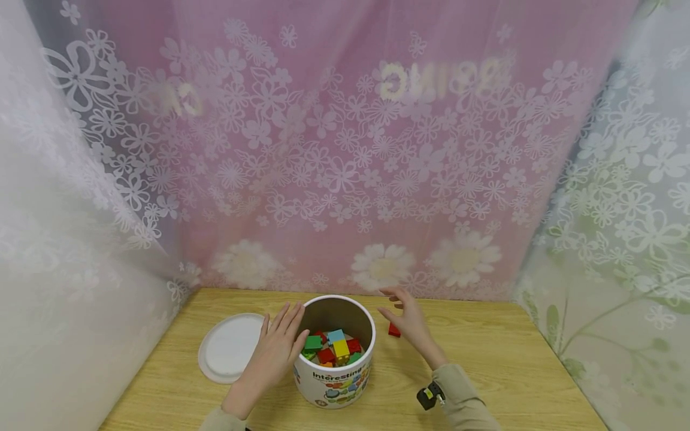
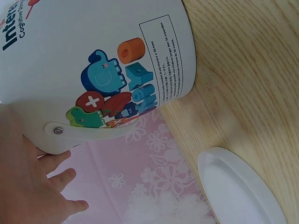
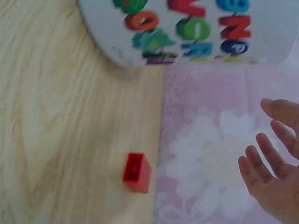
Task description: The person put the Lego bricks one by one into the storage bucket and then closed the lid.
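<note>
A white round bucket (image 1: 308,384) with printed pictures stands on the table, holding several red, green, yellow and blue toy blocks (image 1: 341,348). My left hand (image 1: 274,352) rests at the bucket's left rim with its fingers extended; in the left wrist view those fingers (image 2: 60,179) lie beside the bucket wall. To the right of the bucket, my right hand (image 1: 412,328) hovers with spread, slightly bent fingers and holds nothing. Below it on the table sits a red block (image 1: 394,330), partly hidden by the hand in the head view. The right wrist view shows that red block (image 3: 138,173) apart from the fingers.
A white round lid (image 1: 232,347) lies on the wooden table (image 1: 485,359) left of the bucket. Flowered curtains (image 1: 345,149) hang behind the table and on both sides. A small black device (image 1: 428,396) is strapped at the right wrist.
</note>
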The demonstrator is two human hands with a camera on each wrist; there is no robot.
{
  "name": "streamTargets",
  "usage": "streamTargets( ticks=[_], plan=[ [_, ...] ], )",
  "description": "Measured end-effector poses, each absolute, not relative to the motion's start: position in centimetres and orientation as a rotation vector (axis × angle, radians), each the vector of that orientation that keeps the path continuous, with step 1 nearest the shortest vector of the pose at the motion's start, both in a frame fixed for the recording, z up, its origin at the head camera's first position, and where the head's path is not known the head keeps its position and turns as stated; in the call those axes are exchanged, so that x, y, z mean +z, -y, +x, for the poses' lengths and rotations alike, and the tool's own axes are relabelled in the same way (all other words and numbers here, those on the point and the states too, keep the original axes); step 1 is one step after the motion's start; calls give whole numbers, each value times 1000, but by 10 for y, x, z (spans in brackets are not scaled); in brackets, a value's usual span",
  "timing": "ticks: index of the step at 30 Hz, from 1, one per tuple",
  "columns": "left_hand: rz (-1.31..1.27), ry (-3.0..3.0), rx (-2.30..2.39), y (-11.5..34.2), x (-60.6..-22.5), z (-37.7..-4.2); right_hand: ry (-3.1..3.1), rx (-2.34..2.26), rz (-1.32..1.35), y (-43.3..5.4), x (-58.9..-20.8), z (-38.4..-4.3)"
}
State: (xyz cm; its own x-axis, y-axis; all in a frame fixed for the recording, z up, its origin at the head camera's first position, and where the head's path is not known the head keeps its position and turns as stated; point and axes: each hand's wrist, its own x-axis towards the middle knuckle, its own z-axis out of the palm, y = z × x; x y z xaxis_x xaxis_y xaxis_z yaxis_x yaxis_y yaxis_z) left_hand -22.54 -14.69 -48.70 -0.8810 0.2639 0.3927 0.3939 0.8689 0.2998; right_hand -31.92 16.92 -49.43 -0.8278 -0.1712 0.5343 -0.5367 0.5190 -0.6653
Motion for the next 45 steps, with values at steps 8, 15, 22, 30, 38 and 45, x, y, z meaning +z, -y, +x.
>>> streamTargets(
  ticks=[8,15,22,30,38,45],
  plan=[
    [-488,2700,-547,146,-487,-224,2510,1224,540,-183,-517,-330],
    [-495,2705,-536,146,-487,-224,2663,1136,536,-193,-532,-333],
    [-501,2696,-536,146,-486,-223,2755,1078,494,-199,-543,-336],
    [-522,2654,-560,146,-487,-223,2858,1034,423,-203,-552,-341],
    [-502,2702,-536,146,-486,-223,2881,1064,341,-206,-555,-342],
    [-497,2690,-537,146,-485,-224,2768,1148,372,-201,-542,-340]
  ],
)
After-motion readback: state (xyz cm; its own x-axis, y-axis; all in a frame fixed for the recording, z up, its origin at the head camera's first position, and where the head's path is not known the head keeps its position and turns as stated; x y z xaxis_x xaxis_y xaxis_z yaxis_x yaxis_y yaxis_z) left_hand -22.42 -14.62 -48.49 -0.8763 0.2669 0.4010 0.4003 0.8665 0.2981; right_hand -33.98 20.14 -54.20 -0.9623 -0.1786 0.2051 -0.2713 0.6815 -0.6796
